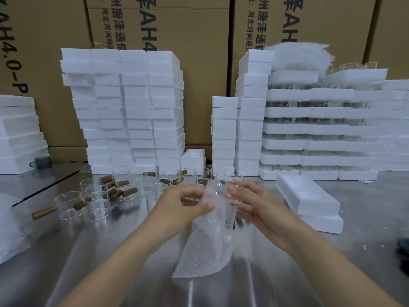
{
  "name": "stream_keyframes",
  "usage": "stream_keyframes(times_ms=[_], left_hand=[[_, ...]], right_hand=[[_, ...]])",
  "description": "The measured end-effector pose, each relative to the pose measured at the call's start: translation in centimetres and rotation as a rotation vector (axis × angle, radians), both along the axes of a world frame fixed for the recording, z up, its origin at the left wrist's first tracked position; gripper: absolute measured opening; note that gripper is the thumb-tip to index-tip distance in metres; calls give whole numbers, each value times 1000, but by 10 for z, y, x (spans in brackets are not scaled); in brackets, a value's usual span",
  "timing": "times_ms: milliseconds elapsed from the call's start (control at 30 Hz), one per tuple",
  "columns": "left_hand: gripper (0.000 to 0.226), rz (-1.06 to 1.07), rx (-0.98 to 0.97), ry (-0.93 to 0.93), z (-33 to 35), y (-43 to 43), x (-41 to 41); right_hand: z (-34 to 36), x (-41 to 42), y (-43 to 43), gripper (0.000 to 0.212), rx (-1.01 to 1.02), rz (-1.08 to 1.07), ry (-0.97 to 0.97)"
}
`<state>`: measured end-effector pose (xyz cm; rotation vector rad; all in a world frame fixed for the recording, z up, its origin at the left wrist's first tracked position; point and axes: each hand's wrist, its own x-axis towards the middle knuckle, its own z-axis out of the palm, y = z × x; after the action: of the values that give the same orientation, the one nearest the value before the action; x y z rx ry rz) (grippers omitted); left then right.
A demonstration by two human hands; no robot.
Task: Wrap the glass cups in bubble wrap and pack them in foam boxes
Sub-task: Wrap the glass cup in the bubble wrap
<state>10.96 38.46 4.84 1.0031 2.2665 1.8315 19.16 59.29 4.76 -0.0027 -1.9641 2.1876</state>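
Observation:
A sheet of bubble wrap hangs between my hands above the metal table. My left hand pinches its upper edge with thumb and fingers. My right hand grips a glass cup that is partly covered by the wrap; the cup is hard to make out through the plastic. Several bare glass cups with brown wooden handles stand on the table behind and left of my hands. Two white foam boxes lie stacked at the right.
Tall stacks of white foam boxes rise at the back, with more at the left and right. Cardboard cartons form the wall behind. A pile of bubble wrap lies at the left edge.

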Motion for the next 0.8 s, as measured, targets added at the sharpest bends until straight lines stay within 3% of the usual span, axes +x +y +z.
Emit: stream_keyframes(times_ms=[233,400,567,667,800], left_hand=[[10,147,-99,106,-8,2,-7],[12,89,-82,116,-7,1,-7],[7,152,60,49,-5,1,-6],[7,253,192,22,-7,2,-10],[5,307,262,76,-8,3,-12]], right_hand=[[2,-5,-19,69,-147,-308,246],[-2,-6,-26,60,-66,-442,362],[-1,-4,-22,58,244,-446,311],[-1,-2,-20,59,409,-334,215],[0,-2,-22,55,441,-202,128]])
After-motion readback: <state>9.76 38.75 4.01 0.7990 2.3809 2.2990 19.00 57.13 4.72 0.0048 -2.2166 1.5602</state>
